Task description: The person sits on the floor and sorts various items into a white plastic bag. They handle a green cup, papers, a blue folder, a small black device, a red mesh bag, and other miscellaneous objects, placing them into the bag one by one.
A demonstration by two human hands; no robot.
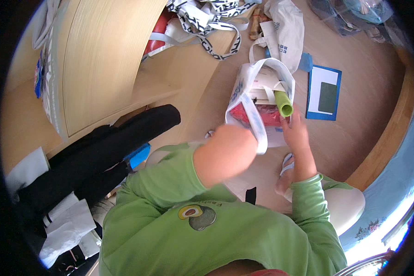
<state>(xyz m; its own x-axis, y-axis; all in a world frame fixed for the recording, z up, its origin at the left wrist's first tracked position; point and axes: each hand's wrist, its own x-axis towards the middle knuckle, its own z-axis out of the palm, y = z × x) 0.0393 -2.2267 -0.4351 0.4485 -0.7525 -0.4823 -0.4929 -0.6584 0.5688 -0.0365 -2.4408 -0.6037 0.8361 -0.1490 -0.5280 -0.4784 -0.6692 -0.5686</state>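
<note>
A white tote bag [238, 89] stands open before me on the floor. Inside it are pale books or boxes [259, 94], a red plastic-wrapped item [272, 116] and a light-green hollow tube [282, 100] whose open end faces up at me. My right hand [295, 129] grips the bag's right side, its fingertips close beside the tube; whether they touch the tube is unclear. My left forearm [226, 153] is bent and blurred at the bag's near left. It hides the fingers of that hand, so I cannot see what they touch.
Left of the bag is a wooden cabinet [107, 55], with printed straps [210, 31] and a black garment [124, 145]. Beyond the bag lies a cream cloth bag [289, 34]. A blue-edged board [323, 74] lies to the right on the floor, near a wooden bed edge [383, 151].
</note>
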